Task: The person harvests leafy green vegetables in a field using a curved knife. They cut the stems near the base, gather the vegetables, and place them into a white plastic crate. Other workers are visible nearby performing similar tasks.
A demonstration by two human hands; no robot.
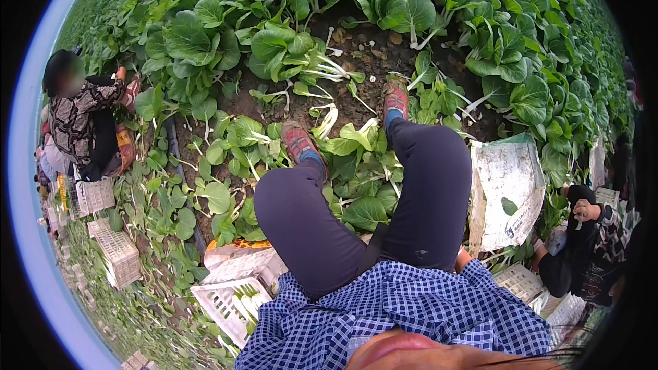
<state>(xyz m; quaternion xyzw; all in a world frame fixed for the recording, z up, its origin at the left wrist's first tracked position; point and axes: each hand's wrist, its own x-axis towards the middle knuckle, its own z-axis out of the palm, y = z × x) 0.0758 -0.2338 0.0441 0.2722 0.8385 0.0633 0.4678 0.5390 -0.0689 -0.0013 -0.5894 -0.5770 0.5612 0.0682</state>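
My left hand is out of view. Of my right hand (464,260), only a small part shows beside my right thigh; its fingers are hidden, so what it holds cannot be told. Close by that hand lies a dirty white sack (506,192) bearing print, with a single loose leaf on it. Before me, between and around my shoes, cut bok choy leaves (366,213) are strewn over brown soil. A small pale-stemmed bok choy (329,121) lies between my feet, and a cut bunch (324,64) is farther ahead.
Standing bok choy plants (406,5) fill the ground ahead. At my left is a white plastic crate (226,306) with pale-stemmed greens; another crate (115,252) stands farther left. One person (82,118) sits at left, another (591,246) at right. A dark hose or strip (181,174) runs along the soil.
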